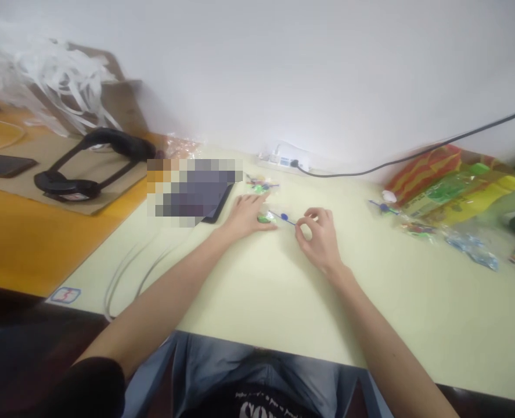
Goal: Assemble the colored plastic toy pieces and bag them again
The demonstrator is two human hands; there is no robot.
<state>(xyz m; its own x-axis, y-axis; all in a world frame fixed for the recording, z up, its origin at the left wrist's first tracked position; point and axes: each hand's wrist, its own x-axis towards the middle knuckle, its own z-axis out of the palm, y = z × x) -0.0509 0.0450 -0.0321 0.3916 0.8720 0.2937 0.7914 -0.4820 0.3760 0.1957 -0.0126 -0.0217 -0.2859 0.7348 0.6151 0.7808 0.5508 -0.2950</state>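
My right hand [319, 237] pinches one end of a thin blue stick between thumb and forefinger, its other fingers curled. A round blue disc [284, 217] sits partway along this stick, which points left toward a small clear packet [266, 217] with something green in it. My left hand [245, 217] lies on the table with its fingers spread, its thumb and forefinger on either side of the packet. Just beyond its fingertips are more small colourful pieces [260, 184], some in clear wrapping; their exact kind is too blurred to tell.
Left of my hands lies a dark tablet [220, 200], partly pixelated. A white power strip [290, 157] with a black cable [353, 174] stands by the wall. To the right are colourful bags [453, 186] and a bluish plastic packet [472, 249]. A black headset-like frame [104, 165] is far left.
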